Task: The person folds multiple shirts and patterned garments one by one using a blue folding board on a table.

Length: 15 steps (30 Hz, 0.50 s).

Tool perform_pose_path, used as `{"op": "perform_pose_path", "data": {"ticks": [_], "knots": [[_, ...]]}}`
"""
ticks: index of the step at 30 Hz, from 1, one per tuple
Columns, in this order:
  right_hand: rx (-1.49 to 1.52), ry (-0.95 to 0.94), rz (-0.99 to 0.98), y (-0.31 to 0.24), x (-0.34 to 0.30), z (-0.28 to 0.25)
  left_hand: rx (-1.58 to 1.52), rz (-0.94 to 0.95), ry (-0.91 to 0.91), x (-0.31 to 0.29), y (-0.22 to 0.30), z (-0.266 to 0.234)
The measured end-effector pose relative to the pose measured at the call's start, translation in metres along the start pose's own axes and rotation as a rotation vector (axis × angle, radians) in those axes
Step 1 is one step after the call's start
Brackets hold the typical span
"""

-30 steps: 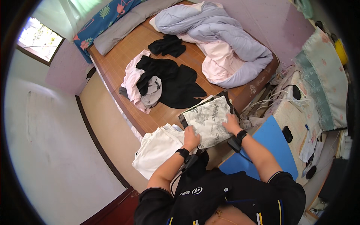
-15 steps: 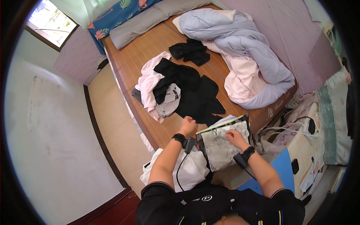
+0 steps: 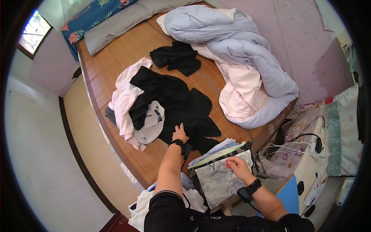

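My left hand (image 3: 180, 133) reaches forward over the bed, fingers spread, at the near edge of a crumpled black garment (image 3: 197, 112). Nothing shows in its grasp. A pale pink garment (image 3: 125, 92) and a light grey garment (image 3: 151, 123) lie bunched with the black one. Closer to me, a folded grey patterned garment with black edges (image 3: 218, 179) tops a stack whose light green and pale blue folds (image 3: 216, 150) show at the far side. Above it, my right hand (image 3: 237, 168) has its fingers curled in, with nothing visible in them.
Another black garment (image 3: 176, 57) lies farther back. A pale blue and pink quilt (image 3: 247, 77) is heaped along the right side of the bed mat (image 3: 116, 50). White clothes (image 3: 141, 208) sit by my left elbow. Cables (image 3: 293, 145) and a blue board (image 3: 284, 195) are at right.
My left hand has moved forward to the black garment, its curled fingers now spread. My right hand stays over the patterned garment. The whole view has shifted, with the clothes now farther left.
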State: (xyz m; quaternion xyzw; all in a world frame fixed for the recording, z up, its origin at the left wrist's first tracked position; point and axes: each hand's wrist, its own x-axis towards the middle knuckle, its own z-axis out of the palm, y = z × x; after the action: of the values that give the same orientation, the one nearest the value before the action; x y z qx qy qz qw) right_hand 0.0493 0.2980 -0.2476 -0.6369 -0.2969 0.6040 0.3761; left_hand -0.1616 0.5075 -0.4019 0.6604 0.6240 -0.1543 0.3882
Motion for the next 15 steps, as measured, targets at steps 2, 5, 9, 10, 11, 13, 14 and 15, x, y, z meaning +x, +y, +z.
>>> {"op": "perform_pose_path", "data": {"ticks": [2, 5, 9, 10, 11, 13, 14, 15], "knots": [[-0.034, 0.019, 0.021, 0.008, -0.001, -0.010, -0.050, -0.058, -0.079, 0.016, -0.004, 0.016], [0.019, 0.043, 0.036, 0.015, -0.003, -0.013, -0.148, 0.134, -0.197, 0.002, -0.017, 0.047], [0.004, 0.034, 0.031, -0.008, -0.011, -0.004, -0.651, 0.204, -0.155, -0.027, -0.004, 0.026], [0.018, 0.015, -0.007, -0.015, -0.011, -0.002, -0.711, 0.262, -0.083, -0.036, 0.009, 0.004], [0.031, -0.005, -0.045, -0.023, -0.013, 0.000, -0.696, 0.295, 0.017, -0.048, 0.023, -0.019], [0.006, -0.019, -0.100, -0.047, -0.017, 0.007, -0.634, 0.500, 0.219, -0.062, 0.037, -0.052], [-0.010, -0.014, -0.127, -0.055, -0.020, 0.004, -0.618, 0.564, 0.241, -0.085, 0.058, -0.076], [-0.046, -0.049, -0.107, -0.061, -0.023, 0.000, -0.650, 0.651, 0.228, -0.116, 0.078, -0.096]]}}
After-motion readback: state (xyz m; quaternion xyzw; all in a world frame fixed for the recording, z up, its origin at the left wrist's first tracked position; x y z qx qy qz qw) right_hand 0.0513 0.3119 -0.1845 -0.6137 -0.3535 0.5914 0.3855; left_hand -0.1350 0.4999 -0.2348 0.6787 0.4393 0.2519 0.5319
